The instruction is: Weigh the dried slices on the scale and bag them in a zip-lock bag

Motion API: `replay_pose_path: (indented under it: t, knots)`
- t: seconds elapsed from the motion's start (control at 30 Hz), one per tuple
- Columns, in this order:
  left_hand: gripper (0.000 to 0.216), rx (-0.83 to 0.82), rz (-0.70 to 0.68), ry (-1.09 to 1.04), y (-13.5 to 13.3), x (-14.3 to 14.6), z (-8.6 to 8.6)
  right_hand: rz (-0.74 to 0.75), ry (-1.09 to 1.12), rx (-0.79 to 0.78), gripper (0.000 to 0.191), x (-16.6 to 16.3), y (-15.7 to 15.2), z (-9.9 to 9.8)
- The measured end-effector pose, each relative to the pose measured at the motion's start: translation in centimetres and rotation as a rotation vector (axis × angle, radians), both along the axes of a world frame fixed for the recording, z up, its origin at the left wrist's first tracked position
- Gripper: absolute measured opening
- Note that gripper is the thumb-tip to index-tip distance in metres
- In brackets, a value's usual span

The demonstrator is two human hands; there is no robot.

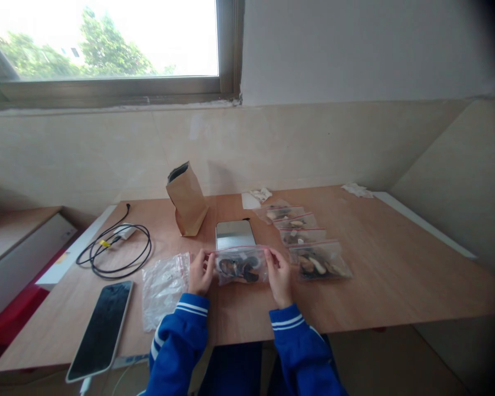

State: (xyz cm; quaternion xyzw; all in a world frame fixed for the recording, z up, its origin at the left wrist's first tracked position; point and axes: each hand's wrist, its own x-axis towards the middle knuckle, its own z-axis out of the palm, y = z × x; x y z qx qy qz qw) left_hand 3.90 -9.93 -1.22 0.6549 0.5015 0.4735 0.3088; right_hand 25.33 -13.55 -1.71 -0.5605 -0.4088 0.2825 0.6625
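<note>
A clear zip-lock bag (242, 268) with dark and brownish dried pieces inside is stretched between my two hands. My left hand (201, 272) pinches its upper left corner, and my right hand (279, 275) pinches the upper right one. Just behind the bag lies a flat, silvery kitchen scale (235, 235), its near edge partly covered. Several filled zip-lock bags (319, 261) overlap in a column to the right. By my left wrist are flat clear plastic bags (165, 291) with a reddish seal strip. An open brown paper bag (187, 201) stands upright behind them.
On the left, a large phone (101, 330) is plugged into a white cable. A coiled black cable (119, 269) and a white adapter (125, 231) lie behind it. Crumpled white tissue (260, 194) and another tissue (357, 190) rest along the wall side of the wooden table (396, 280).
</note>
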Motion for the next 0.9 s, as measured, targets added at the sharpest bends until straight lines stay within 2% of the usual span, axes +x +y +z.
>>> replay_pose_path:
  t: [0.3, 0.63, 0.9]
  knots:
    - [0.025, 0.061, 0.044, 0.043, -0.07, 0.38, 0.39, -0.061, -0.058, -0.019, 0.040, -0.07, -0.26, 0.27]
    - [0.027, 0.050, 0.083, 0.002, -0.08, 0.58, 0.36, -0.047, -0.053, -0.019, 0.043, -0.02, -0.10, 0.10]
    - [0.033, -0.066, -0.029, -0.105, 0.06, 0.58, 0.56, 0.026, 0.115, -0.035, 0.039, -0.06, 0.14, -0.40]
